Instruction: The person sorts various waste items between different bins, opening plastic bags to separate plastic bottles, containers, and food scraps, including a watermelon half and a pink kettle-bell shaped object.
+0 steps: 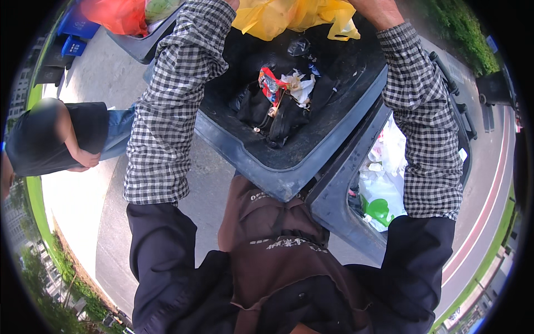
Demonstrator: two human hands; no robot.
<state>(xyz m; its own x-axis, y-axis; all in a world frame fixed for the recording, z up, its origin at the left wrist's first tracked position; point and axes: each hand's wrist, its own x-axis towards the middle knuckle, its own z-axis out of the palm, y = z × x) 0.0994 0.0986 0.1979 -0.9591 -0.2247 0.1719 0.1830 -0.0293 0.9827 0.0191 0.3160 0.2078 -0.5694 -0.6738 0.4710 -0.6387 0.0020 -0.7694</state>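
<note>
A yellow plastic bag spreads over the far part of an uncovered dark wheelie bin, between my two arms. My right hand is at the bag's right side, with its fingers cut off by the top edge. Only a sliver of my left hand shows by the bag's left end. The frame does not show how either hand's fingers are set. Deep in the bin lie a black bag, a red wrapper, crumpled white tissue and a clear plastic piece.
Another bin with white plastic bags adjoins on the right. At upper left, a bin holds a red bag. A person in a dark shirt stands left. Blue bins stand farther off, beside the pavement.
</note>
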